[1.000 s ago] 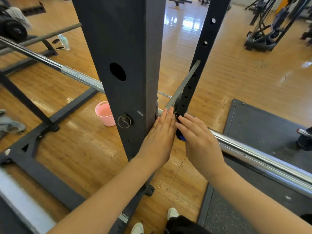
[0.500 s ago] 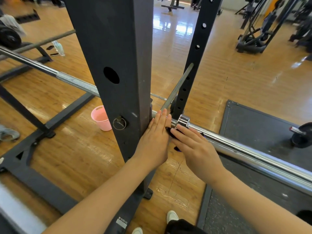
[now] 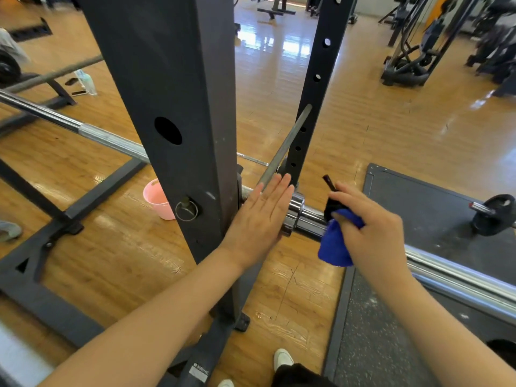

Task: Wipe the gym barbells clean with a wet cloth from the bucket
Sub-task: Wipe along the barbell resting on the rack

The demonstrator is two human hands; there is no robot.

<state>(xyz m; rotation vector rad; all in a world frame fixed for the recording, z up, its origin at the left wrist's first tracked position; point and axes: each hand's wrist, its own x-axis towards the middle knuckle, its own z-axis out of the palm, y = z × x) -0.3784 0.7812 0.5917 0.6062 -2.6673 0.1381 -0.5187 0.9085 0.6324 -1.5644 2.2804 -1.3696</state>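
Here the right hand [image 3: 371,233] clamps its fingers on a bunched blue cloth [image 3: 335,244] at the long chrome barbell [image 3: 446,272]; left hand [image 3: 259,216] lies flat, fingers together (probably bracing). Next: rub along the sleeve.

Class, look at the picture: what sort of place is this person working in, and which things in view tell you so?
Most likely a gym. A chrome barbell rests across a dark steel rack upright, a small weight plate lies on a rubber floor mat, and exercise machines stand further back.

The barbell [image 3: 446,270] is gleaming as polished metal, the cloth [image 3: 333,244] is looking soft and fuzzy, the wooden floor [image 3: 363,121] is shining glossy.
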